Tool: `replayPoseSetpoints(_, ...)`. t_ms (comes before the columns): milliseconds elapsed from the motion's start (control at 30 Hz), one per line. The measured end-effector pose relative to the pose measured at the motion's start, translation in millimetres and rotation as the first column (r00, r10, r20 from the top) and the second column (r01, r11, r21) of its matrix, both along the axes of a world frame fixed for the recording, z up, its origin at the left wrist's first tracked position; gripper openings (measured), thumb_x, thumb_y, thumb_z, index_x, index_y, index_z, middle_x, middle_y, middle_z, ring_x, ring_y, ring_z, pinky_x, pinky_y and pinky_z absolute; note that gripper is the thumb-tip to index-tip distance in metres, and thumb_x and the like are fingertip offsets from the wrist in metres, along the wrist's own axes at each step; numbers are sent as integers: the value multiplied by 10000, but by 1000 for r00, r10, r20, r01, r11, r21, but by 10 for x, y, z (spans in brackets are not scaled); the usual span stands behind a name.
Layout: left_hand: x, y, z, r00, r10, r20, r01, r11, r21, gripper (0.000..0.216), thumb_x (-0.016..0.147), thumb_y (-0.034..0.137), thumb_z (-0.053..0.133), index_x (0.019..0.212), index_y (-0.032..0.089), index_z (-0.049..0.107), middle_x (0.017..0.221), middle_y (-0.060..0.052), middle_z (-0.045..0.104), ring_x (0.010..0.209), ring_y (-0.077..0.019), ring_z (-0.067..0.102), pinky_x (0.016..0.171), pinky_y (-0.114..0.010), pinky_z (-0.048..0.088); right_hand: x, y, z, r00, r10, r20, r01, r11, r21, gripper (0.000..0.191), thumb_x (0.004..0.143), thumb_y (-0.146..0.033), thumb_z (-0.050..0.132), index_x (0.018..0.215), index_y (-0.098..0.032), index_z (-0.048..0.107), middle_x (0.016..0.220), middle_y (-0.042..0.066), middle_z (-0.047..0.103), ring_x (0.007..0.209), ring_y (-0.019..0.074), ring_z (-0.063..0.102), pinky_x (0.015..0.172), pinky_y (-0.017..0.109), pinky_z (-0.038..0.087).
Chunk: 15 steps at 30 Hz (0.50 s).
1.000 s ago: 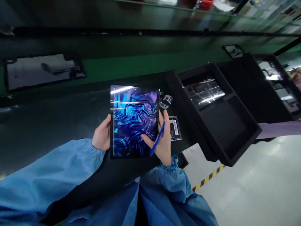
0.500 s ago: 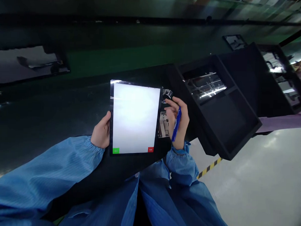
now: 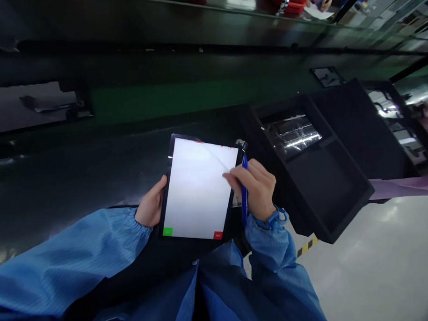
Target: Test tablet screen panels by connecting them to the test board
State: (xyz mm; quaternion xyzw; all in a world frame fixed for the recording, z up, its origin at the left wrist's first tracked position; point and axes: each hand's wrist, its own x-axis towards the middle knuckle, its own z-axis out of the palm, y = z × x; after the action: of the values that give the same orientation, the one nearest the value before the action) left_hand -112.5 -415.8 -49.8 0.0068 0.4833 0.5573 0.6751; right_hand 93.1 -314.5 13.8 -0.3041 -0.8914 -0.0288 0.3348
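A tablet-like display panel (image 3: 201,188) with a lit white screen lies tilted in front of me. It shows a green box at its lower left corner, a red box at its lower right and small red marks along its top edge. My left hand (image 3: 152,204) grips the panel's left edge, thumb on the front and the other fingers hidden behind. My right hand (image 3: 257,185) is closed around a blue pen (image 3: 244,194). Its pinched fingertips are over the screen's right side; whether they touch it I cannot tell. A faint thin streak runs up-left from them.
A black divided tray (image 3: 325,183) stands to the right, with a shiny clear piece (image 3: 295,135) in its far compartment. A small metallic object (image 3: 241,143) sits behind the panel's top right corner. Red items (image 3: 288,3) lie on the far shelf.
My right hand has moved from beside the panel to over its right side, and its fingers have closed in. The panel appears lower and further right. Red marks now show along its top edge.
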Motion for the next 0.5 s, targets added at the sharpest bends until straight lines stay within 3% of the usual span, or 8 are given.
replayPoseSetpoints(67,2,-4,0,1000,18,11,-18,1000,-21,376,939,423,556,1160,185,744,1018,-69,799,1109,-318,711,986,-410,579,68,-82,42,990,143,2,-143,989,36,169,954,-293,647,799,-243,600,645,0,585,599,150,522,526,292,448)
replayPoseSetpoints(133,3,-6,9,999,36,19,-35,998,-54,322,935,396,567,1093,194,762,977,-54,803,1095,-303,718,969,-390,588,146,-126,62,982,189,-25,-188,981,50,117,937,-274,670,841,-249,608,653,-2,605,592,149,532,525,287,476)
replayPoseSetpoints(367,15,12,58,998,64,7,-63,994,-89,268,921,378,576,982,203,768,983,-58,801,1178,-321,677,1007,-415,570,361,-185,21,987,151,-51,-153,988,-25,81,923,-268,685,860,-263,634,694,4,660,595,152,576,525,295,525)
replayPoseSetpoints(500,23,24,33,995,92,-36,-94,993,-70,254,905,368,580,961,195,757,990,-67,800,1207,-326,660,1046,-422,545,486,-227,46,994,84,-75,-92,989,-115,80,891,-247,722,863,-262,648,911,46,760,657,170,635,566,328,563)
